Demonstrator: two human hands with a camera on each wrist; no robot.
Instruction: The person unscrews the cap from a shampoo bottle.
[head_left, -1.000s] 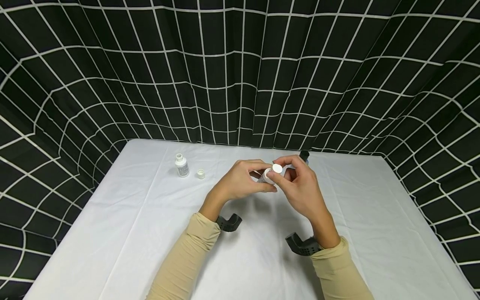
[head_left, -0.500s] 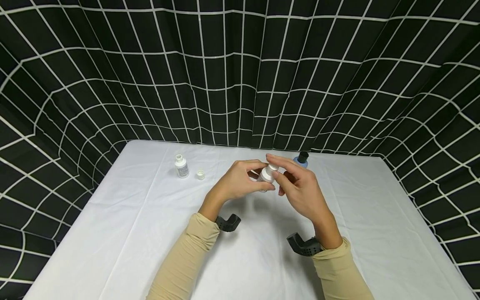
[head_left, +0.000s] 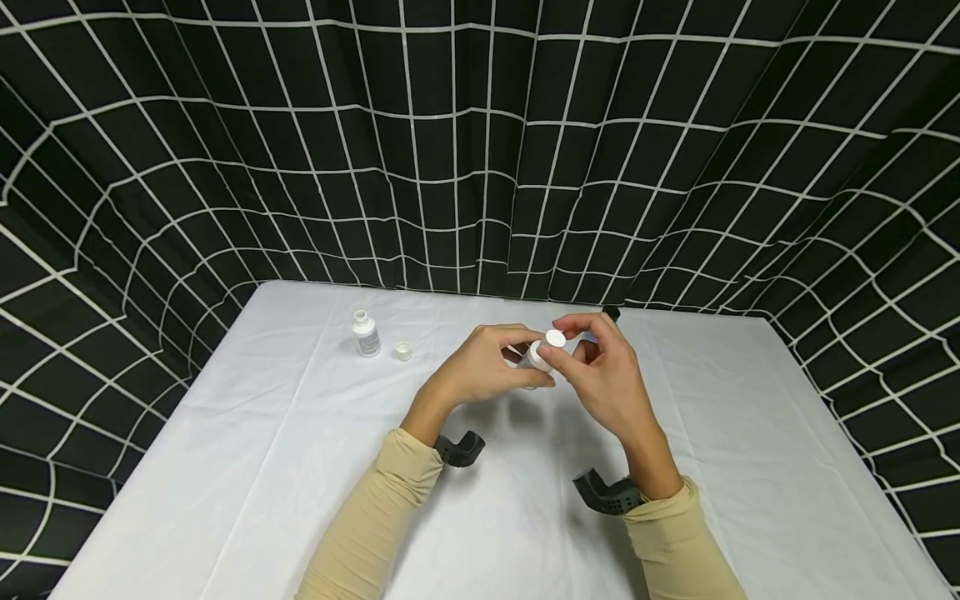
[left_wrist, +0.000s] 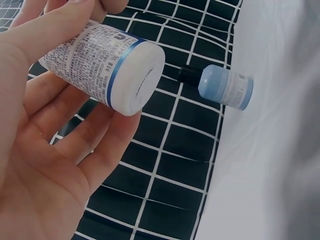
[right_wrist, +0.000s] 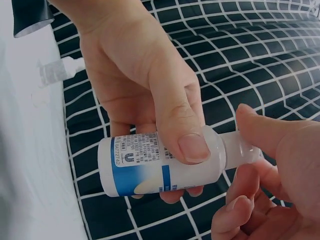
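My left hand grips a small white bottle with a blue band and fine print, held tilted above the white table. Its thumb presses on the bottle's shoulder. My right hand pinches the bottle's white cap between thumb and fingers. In the left wrist view the bottle's flat base faces the camera, resting on my left fingers.
A light blue bottle with a black cap stands behind my right hand; only its cap shows in the head view. At the far left stand a small open white bottle and its loose cap. A black grid curtain rings the table.
My right fingers shifted round the cap: half a second ago they covered it, now its top shows again. My right hand now hides most of the blue bottle.
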